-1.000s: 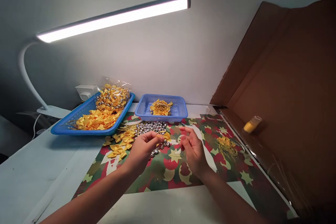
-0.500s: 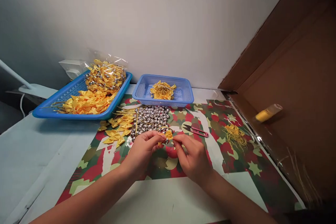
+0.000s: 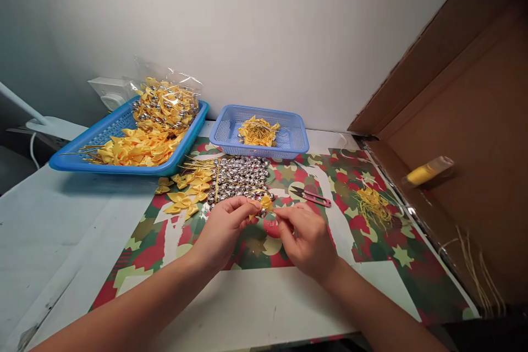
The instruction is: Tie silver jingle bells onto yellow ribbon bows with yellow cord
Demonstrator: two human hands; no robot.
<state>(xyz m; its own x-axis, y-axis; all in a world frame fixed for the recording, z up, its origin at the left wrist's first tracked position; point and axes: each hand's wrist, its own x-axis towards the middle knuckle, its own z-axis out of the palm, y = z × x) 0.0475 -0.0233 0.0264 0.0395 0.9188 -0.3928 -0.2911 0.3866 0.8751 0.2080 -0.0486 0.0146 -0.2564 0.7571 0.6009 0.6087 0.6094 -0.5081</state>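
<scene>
My left hand (image 3: 228, 226) pinches one side of a yellow ribbon bow (image 3: 266, 203) between thumb and fingertips. From the right, my right hand (image 3: 306, 234) closes thumb and forefinger at the bow's other side, on what looks like its thin yellow cord. A silver bell shows close by the bow, but fingers hide how they join. Just beyond the hands lies a block of silver bells (image 3: 239, 177) in rows. Several loose yellow bows (image 3: 185, 201) with cord tails lie left of the bells. Red-handled thread snips (image 3: 311, 196) rest to the right.
A blue basket (image 3: 66, 162) at the back left holds bows and a clear bag of bows with bells. A smaller blue basket (image 3: 295, 140) holds a bundle. Yellow cord scraps (image 3: 373, 206) lie at right, near a cardboard wall (image 3: 466, 93) with a yellow thread spool (image 3: 429, 171).
The whole scene sits slightly higher in view as the camera tilts. Both hands keep their pinch at the bow, with the right fingertips slightly farther from it.
</scene>
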